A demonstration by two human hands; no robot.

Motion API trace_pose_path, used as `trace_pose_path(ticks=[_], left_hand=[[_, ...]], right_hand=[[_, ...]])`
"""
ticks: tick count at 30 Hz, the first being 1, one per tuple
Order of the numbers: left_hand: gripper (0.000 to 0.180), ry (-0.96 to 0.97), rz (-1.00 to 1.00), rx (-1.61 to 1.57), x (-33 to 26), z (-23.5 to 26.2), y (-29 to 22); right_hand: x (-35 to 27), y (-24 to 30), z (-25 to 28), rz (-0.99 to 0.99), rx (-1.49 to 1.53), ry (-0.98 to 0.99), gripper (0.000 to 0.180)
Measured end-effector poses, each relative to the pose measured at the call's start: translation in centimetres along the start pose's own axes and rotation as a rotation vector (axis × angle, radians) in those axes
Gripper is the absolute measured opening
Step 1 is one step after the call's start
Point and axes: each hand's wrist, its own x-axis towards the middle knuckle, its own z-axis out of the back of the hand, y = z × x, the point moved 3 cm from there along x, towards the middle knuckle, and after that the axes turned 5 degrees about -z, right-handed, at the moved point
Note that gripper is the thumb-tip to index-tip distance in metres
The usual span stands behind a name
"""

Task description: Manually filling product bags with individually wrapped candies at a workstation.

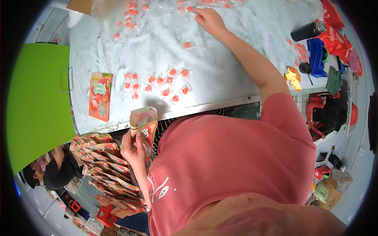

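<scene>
My left hand point(134, 148) grips a red and orange candy pouch point(148, 131) at the table's near edge. The pouch is upright and its clear mouth gapes open. Far across the table, my right hand point(210, 20) reaches out with its fingers apart. One fingertip touches a small red candy in a clear wrapper point(189, 8); no grip on it shows. Between my hands lies a loose cluster of wrapped red candies point(160, 80), and a single wrapped candy point(186, 45) sits beyond them. A flat candy pouch point(100, 96) rests left of the cluster.
Filled pouches point(106, 165) stand in rows below the table at left, beside a green panel point(37, 102). More candies point(128, 21) lie at the far left. A black bottle point(308, 31), blue bin point(316, 57) and red bags point(334, 39) occupy the right end. Another person point(61, 171) sits at lower left.
</scene>
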Motion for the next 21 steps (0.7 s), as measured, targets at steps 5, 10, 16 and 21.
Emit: trace_pose_path(ticks=[5,10,16,21], left_hand=[[0.022,-0.010,-0.006,-0.062,0.6,-0.2,-0.4],[0.020,0.016,-0.040,-0.072,1.5,0.1,-0.1],[0.020,0.010,-0.060,-0.078,1.6,-0.1,-0.5],[0.020,-0.015,-0.043,-0.027,1.0,0.1,-1.0]], right_hand=[[-7.5,-3.3,10.7,-0.081,-0.068,-0.208,0.022],[-12.5,-9.0,22.3,-0.290,-0.425,-0.209,0.022],[-9.2,-5.2,17.1,-0.120,-0.241,0.046,0.032],[-2.2,-0.2,2.1,0.027,-0.164,0.106,0.037]])
